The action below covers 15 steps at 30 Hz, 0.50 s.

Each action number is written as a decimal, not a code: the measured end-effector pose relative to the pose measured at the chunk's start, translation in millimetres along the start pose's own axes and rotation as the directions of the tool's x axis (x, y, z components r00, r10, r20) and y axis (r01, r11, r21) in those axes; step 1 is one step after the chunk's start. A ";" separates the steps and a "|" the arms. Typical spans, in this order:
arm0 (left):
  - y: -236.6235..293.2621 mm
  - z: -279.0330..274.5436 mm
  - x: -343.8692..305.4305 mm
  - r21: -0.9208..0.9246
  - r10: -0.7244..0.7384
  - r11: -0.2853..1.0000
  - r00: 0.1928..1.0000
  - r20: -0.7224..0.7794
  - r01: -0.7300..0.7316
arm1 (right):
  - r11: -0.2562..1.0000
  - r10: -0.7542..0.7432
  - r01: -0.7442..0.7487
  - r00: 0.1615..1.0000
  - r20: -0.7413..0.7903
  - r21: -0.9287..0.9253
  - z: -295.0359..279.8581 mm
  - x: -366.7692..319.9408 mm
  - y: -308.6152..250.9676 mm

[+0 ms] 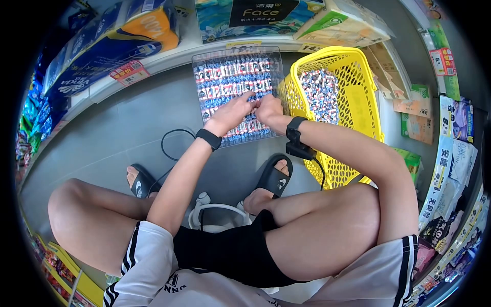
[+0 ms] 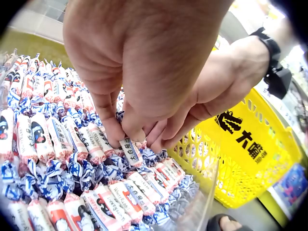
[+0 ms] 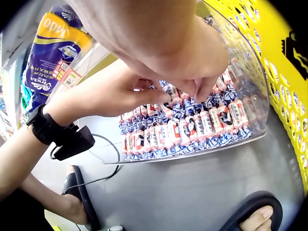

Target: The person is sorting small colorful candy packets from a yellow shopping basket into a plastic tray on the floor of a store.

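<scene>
A clear plastic box (image 1: 281, 61) on the floor holds wrapped candies (image 1: 215, 77) in tight rows, with white-and-red wrappers and blue twisted ends. My left hand (image 1: 232, 113) reaches into it, thumb and fingertips pinching a candy (image 2: 130, 152) at the row's end. Right beside it, my right hand (image 1: 269, 109) has curled fingers on the same spot, fingertips meeting those of the left. In the right wrist view, a candy (image 3: 172, 91) shows between the left thumb and the right fingers. The right fingertips are partly hidden behind the left hand in the left wrist view.
A yellow perforated basket (image 1: 365, 66) stands against the box's right side, with a heap of loose candies (image 1: 319, 92) inside. Tissue packs (image 1: 255, 20) line the shelf behind. Sandalled feet (image 1: 276, 174) and a black cable (image 1: 164, 143) are near the box.
</scene>
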<state>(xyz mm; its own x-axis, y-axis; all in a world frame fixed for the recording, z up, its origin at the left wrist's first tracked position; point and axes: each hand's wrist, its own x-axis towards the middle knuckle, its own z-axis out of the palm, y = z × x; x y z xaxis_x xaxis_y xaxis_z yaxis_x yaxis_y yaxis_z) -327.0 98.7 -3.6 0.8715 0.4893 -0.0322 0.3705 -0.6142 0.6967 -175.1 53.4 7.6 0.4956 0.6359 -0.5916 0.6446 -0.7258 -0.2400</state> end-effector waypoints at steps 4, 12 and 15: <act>-0.7 -0.8 2.5 0.006 -0.014 1.000 0.998 0.064 0.014 | 1.000 0.000 0.000 1.000 0.008 0.014 3.3 4.0 3.5; -3.1 1.7 2.2 -0.010 -0.009 1.000 0.998 0.064 0.010 | 0.999 -0.035 0.033 0.994 0.099 0.023 -9.2 -4.0 1.2; -6.5 2.8 0.4 -0.015 0.041 0.999 0.999 -0.027 -0.042 | 0.999 -0.009 0.012 0.995 0.102 -0.030 -11.3 -6.4 -1.1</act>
<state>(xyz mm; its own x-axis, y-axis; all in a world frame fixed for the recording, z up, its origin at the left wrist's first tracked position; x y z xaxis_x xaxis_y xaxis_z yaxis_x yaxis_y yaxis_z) -328.2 101.1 -10.2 0.8772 0.4798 0.0157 0.3289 -0.6245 0.7084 -172.4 53.0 20.3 0.4284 0.6121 -0.6647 0.6676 -0.7101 -0.2237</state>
